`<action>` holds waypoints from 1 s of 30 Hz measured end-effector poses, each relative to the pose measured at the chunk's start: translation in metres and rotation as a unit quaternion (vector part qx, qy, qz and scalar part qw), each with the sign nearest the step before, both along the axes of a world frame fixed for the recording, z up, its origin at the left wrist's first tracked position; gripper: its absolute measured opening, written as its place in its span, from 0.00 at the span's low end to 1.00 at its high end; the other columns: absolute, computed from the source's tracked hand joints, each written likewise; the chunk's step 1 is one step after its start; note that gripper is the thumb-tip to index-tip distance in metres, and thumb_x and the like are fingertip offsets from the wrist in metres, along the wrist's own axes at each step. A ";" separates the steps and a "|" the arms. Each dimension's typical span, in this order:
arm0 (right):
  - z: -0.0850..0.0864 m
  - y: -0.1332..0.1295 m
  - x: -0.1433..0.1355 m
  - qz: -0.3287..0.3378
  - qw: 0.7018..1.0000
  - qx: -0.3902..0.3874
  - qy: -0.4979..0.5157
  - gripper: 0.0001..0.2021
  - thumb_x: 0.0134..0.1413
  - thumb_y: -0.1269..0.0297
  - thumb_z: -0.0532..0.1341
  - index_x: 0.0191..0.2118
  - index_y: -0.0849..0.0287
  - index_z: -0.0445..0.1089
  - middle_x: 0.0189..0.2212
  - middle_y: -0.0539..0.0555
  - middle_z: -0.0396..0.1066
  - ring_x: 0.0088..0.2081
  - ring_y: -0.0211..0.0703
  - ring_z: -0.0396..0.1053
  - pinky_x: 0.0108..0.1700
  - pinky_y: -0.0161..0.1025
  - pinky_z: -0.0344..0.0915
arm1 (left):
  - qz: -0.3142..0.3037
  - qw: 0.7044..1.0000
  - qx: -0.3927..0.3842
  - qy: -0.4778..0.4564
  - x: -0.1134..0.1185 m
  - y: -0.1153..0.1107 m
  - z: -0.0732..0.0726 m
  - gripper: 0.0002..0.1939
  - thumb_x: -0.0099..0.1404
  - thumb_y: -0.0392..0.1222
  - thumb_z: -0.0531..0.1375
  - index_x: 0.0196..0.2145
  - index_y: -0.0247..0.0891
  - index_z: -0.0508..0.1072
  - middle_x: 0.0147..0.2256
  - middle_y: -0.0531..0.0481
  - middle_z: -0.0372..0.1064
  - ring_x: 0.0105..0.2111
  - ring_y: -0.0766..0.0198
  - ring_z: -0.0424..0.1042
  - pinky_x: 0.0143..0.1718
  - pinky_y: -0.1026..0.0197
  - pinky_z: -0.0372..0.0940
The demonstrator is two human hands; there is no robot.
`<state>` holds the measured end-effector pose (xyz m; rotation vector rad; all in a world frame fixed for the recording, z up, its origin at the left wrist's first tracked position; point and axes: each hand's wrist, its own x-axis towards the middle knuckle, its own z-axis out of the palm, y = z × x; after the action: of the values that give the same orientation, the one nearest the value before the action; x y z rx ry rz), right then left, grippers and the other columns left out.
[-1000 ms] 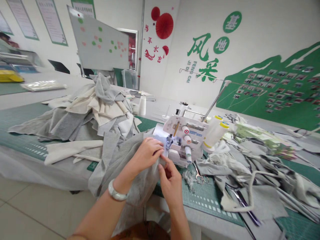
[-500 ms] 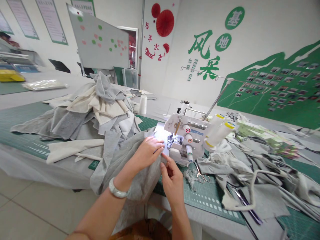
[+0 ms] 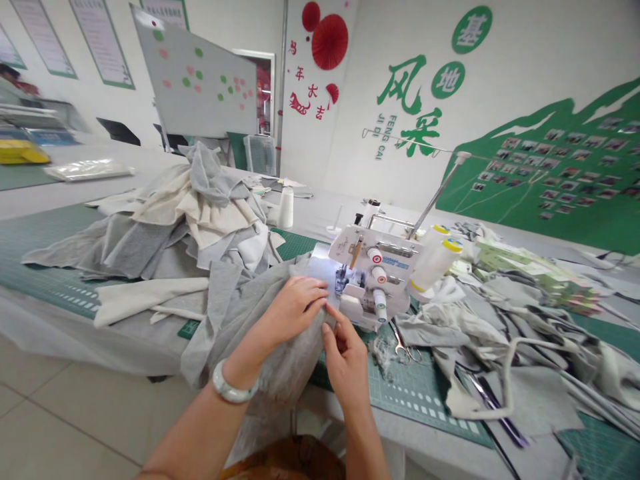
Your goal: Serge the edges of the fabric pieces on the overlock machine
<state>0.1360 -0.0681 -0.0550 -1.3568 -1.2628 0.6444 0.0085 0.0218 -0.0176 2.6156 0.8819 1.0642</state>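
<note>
A grey fabric [image 3: 250, 303] lies bunched on the table and hangs over its front edge, its right side at the lit plate of a white overlock sewing machine [image 3: 370, 260]. My left hand [image 3: 295, 307] rests on the fabric just left of the presser foot, fingers together and pressing it down. Nearer to me, my right hand [image 3: 345, 353] pinches the fabric's edge between thumb and index finger. The fingertips of both hands almost meet. A pale bangle [image 3: 234, 385] circles my left wrist.
Left of the machine rises a pile of grey and cream pieces [image 3: 200, 213]. To its right are thread cones [image 3: 435, 267], small scissors [image 3: 403, 343], large scissors [image 3: 495, 407] and grey scraps [image 3: 530, 333]. A thread cone [image 3: 286, 208] stands behind. A person [image 3: 15, 80] is far left.
Both hands keep nearly the same places on the fabric. My left wrist has shifted slightly left and down, and the view has tilted a little.
</note>
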 end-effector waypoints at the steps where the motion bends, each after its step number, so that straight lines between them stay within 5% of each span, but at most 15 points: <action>1: 0.000 0.000 0.000 -0.001 1.000 0.001 -0.002 0.20 0.60 0.58 0.56 0.55 0.60 0.70 0.25 0.47 0.61 0.24 0.35 0.55 0.27 0.33 0.55 | 0.001 1.000 0.000 0.002 0.000 0.000 0.000 0.11 0.69 0.35 0.55 0.44 0.38 0.76 0.49 0.45 0.73 0.51 0.57 0.70 0.57 0.48 0.59; 13: 0.001 0.002 -0.001 -0.003 1.000 0.018 -0.004 0.19 0.60 0.61 0.57 0.54 0.61 0.70 0.22 0.45 0.56 0.23 0.35 0.55 0.26 0.32 0.56 | -0.012 1.000 0.008 -0.013 0.000 -0.001 0.001 0.11 0.69 0.35 0.53 0.42 0.38 0.76 0.45 0.47 0.75 0.49 0.60 0.71 0.61 0.47 0.53; 23: 0.004 0.001 -0.003 0.012 1.000 0.023 -0.013 0.21 0.60 0.62 0.55 0.57 0.59 0.68 0.28 0.50 0.70 0.24 0.36 0.60 0.28 0.34 0.62 | 0.013 0.999 -0.014 0.041 0.000 -0.003 0.003 0.14 0.71 0.35 0.51 0.47 0.40 0.74 0.51 0.46 0.72 0.55 0.59 0.67 0.63 0.42 0.47; 30: 0.003 0.003 -0.006 -0.003 0.999 0.050 -0.004 0.19 0.59 0.60 0.57 0.53 0.57 0.72 0.29 0.54 0.74 0.32 0.44 0.70 0.34 0.39 0.69 | -0.019 1.000 -0.004 -0.004 -0.001 -0.002 -0.002 0.17 0.68 0.29 0.50 0.46 0.40 0.74 0.47 0.48 0.75 0.50 0.61 0.70 0.63 0.46 0.52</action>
<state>0.1302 -0.0654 -0.0520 -1.2806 -1.2805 0.5646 0.0076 0.0202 -0.0193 2.6096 0.8304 1.0576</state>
